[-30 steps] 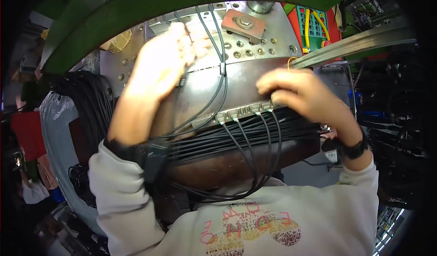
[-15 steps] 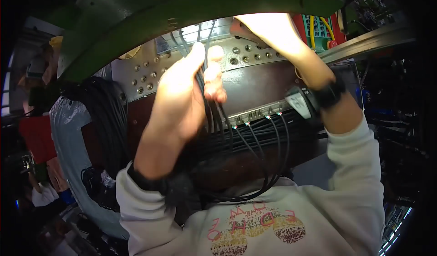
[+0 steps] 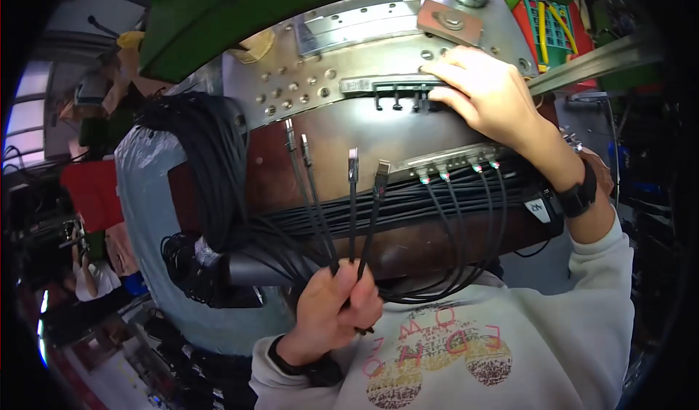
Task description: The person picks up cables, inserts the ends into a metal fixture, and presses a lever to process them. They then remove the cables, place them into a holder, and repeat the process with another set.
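Note:
Close to my chest, my left hand (image 3: 338, 304) is closed around several black cables (image 3: 353, 213). Their metal-tipped plugs fan out above the fist, pointing away from me. My right hand (image 3: 484, 93) pinches the right end of a narrow metal bar fixture (image 3: 357, 85) with black prongs along its near side, at the near edge of the steel plate. Nearer to me lies a second metal bar fixture (image 3: 459, 159); several cables with stripped, coloured wire ends (image 3: 445, 175) are seated in it and loop down toward me.
A green machine frame (image 3: 349, 6) arches over the perforated steel plate (image 3: 306, 82). A thick bundle of black cables (image 3: 193, 140) hangs at the left, and more cables run across the dark bench. At the far right sits a red tray (image 3: 579, 42) with yellow-handled tools. A copper-coloured block (image 3: 450, 22) lies on the plate.
My left hand has drawn the cables away from the machine, down toward my chest. My right hand has come back from under the green frame and now holds the pronged bar.

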`<state>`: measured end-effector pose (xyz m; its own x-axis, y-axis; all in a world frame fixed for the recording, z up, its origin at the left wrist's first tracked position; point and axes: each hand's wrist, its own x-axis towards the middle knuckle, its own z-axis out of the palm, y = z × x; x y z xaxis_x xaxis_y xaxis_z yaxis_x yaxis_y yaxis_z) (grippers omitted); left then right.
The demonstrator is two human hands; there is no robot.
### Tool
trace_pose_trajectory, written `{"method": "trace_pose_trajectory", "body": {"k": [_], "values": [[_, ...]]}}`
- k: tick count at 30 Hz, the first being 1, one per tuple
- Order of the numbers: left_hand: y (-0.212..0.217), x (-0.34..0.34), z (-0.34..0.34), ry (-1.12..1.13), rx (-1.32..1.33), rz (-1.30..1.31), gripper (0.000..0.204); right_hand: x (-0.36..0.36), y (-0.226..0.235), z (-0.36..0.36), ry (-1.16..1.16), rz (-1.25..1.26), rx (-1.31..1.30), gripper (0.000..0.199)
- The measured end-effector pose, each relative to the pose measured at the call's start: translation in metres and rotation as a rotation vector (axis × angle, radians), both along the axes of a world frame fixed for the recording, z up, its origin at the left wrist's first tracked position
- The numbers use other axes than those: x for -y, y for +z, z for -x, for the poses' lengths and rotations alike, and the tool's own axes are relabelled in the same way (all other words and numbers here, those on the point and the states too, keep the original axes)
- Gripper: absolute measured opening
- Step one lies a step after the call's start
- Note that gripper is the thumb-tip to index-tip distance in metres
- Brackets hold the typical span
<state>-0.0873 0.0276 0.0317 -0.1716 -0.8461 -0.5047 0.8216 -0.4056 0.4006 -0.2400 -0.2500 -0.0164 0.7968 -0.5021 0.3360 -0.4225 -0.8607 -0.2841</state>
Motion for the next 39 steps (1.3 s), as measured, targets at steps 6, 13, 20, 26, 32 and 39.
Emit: {"method": "trace_pose_trajectory", "body": {"k": [6,13,20,26,32,39], "values": [[-0.023,0.02,0.007,-0.073,-0.16,-0.041,0.042,-0.036,0.018,0.013,0.377,-0.053,0.264,0.029],[-0.014,0.04,0.014,-0.085,-0.098,-0.008,0.043,-0.038,0.005,0.027,0.33,-0.35,0.351,0.013],[-0.017,0.041,0.015,-0.065,-0.11,-0.006,0.043,-0.04,0.006,0.031,0.329,-0.508,0.346,0.011],[-0.017,0.042,0.014,-0.06,-0.137,0.006,0.043,-0.042,0.006,0.031,0.329,-0.521,0.321,0.011],[-0.017,0.036,0.015,-0.069,-0.065,0.0,0.042,-0.048,0.014,0.033,0.299,-0.395,0.327,0.015],[-0.02,0.033,0.025,-0.107,0.135,-0.034,0.039,-0.057,0.02,0.035,0.24,-0.407,0.367,0.024]]}}
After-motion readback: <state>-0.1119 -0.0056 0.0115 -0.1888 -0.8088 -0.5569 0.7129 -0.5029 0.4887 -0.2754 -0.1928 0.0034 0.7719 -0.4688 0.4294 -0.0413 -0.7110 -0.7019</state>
